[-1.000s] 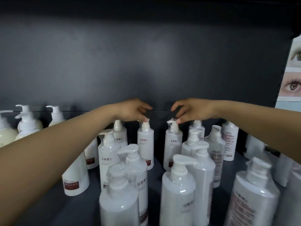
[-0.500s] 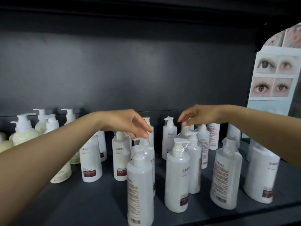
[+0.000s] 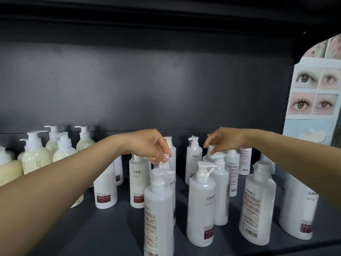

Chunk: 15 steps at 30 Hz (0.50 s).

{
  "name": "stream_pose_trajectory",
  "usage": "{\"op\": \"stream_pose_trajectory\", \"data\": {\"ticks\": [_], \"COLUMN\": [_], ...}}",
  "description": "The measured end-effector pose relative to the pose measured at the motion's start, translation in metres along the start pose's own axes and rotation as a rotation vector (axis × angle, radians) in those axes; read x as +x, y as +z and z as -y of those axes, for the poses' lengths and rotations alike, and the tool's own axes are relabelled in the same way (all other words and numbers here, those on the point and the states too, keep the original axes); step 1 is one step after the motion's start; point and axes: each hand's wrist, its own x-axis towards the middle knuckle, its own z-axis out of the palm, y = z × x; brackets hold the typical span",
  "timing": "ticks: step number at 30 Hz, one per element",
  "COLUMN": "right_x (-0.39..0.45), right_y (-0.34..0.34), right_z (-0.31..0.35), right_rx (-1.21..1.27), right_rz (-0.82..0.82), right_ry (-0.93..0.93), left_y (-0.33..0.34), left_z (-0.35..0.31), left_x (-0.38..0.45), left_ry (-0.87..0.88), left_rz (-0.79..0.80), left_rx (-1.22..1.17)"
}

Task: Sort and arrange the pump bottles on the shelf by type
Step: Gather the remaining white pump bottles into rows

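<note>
Both arms out over the dark shelf (image 3: 96,224), hands at the middle of the pack. Left hand (image 3: 147,145) at about 10 o'clock from frame centre-low, fingers curled down and bunched, tips pinching the pump top of a white bottle (image 3: 166,163) in the 2nd row; the plastic wrap there blurs things, so exact contact is hard to read. Right hand (image 3: 225,139) at approx 1 o'clock, fingers drooped and drawn together, tips on the pump head of another white bottle (image 3: 212,154); can't tell if it's a firm pinch or just a touch.

White pump bottles all upright, scattered loose thru the centre and right. Nearest one (image 3: 158,218) at 6 o'clock, back label w/ red print facing us. Beside it at 5 o'clock a front-facing bottle (image 3: 201,209) w/ dark red label patch. Further right, at 4 o'clock, one (image 3: 257,206) showing its barcode side, and a wide one (image 3: 299,209) near the edge. Behind the hands, a lone bottle (image 3: 192,159) at 12 o'clock, standing apart.

Cream-yellow pump bottles (image 3: 35,159) grouped at 9 o'clock, back-left, close together, partly behind the left forearm. Eye-photo poster (image 3: 313,93) at 2 o'clock, on the right.
</note>
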Motion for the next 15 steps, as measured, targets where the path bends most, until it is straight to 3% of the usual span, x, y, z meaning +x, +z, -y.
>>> {"op": "stream_pose_trajectory", "data": {"ticks": [4,15], "right_x": [0.010,0.038], "right_y": [-0.002,-0.015], "right_z": [-0.002,-0.002], "right_rx": [-0.077,-0.004], "right_rz": [-0.047,-0.003], "right_ry": [-0.080,-0.213], "left_y": [-0.003,-0.019], "left_z": [0.000,0.011], "left_x": [0.012,0.061], "left_ry": [-0.021,0.035], "left_rz": [-0.013,-0.016], "left_rx": [0.009,0.008]}}
